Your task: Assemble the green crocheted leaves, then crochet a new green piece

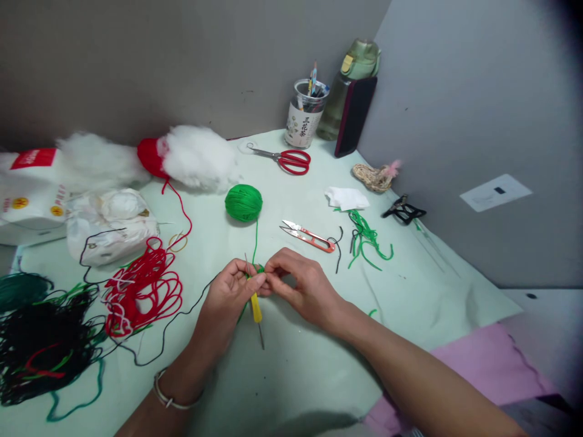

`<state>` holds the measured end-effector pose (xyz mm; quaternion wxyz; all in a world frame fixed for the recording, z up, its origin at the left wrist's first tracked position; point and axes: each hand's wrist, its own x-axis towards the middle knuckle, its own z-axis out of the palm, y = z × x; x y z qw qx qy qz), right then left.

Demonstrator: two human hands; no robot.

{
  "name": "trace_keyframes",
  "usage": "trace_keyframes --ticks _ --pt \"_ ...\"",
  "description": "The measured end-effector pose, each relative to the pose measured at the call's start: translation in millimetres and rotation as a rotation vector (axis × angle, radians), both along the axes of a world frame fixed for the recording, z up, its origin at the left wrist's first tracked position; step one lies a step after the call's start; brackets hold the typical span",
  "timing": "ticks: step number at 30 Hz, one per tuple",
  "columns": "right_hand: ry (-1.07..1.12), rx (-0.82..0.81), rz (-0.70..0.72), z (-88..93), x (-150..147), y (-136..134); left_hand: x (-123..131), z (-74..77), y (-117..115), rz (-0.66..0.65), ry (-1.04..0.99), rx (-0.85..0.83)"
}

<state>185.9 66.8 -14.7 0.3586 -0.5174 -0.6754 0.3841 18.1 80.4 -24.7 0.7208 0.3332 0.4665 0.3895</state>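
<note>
My left hand (pixel 234 294) is closed around a crochet hook (pixel 256 308) with a yellow grip, its metal shaft slanting up past the fingers. At the fingertips is a small piece of green yarn work (pixel 260 269), mostly hidden by the fingers. My right hand (pixel 296 282) pinches at this green piece, thumb and forefinger together, touching the left fingertips. A green yarn strand runs from there up to a green yarn ball (pixel 244 203). Orange-handled thread snips (pixel 310 235) lie just beyond my right hand.
Red yarn (pixel 143 288) and a black yarn tangle (pixel 45 340) lie at left, below white stuffing (pixel 198 158). Red-handled scissors (pixel 291 161), a pen cup (pixel 304 118) and a bottle (pixel 359 64) are at the back. Green yarn scraps (pixel 367 237) and a black claw clip (pixel 404 210) lie right.
</note>
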Motion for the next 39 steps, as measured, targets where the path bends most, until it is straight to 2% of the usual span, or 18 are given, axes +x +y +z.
trace_keyframes --ticks 13,21,27,34,39 --pt "-0.140 0.131 -0.007 -0.2 -1.6 -0.7 0.9 4.2 -3.0 -0.017 -0.035 -0.053" --pt "-0.117 0.148 -0.031 -2.8 -2.6 0.4 -3.0 4.1 0.3 -0.063 -0.077 -0.097" --pt "-0.187 0.192 -0.045 -4.0 -1.4 2.3 -3.9 0.9 1.0 0.008 -0.072 -0.088" --pt "-0.222 0.136 -0.101 -3.2 2.1 2.8 -7.2 1.4 1.5 0.074 -0.079 -0.103" --pt "-0.229 0.122 -0.136 -0.3 12.0 8.1 -7.0 2.8 1.4 0.030 -0.078 -0.117"
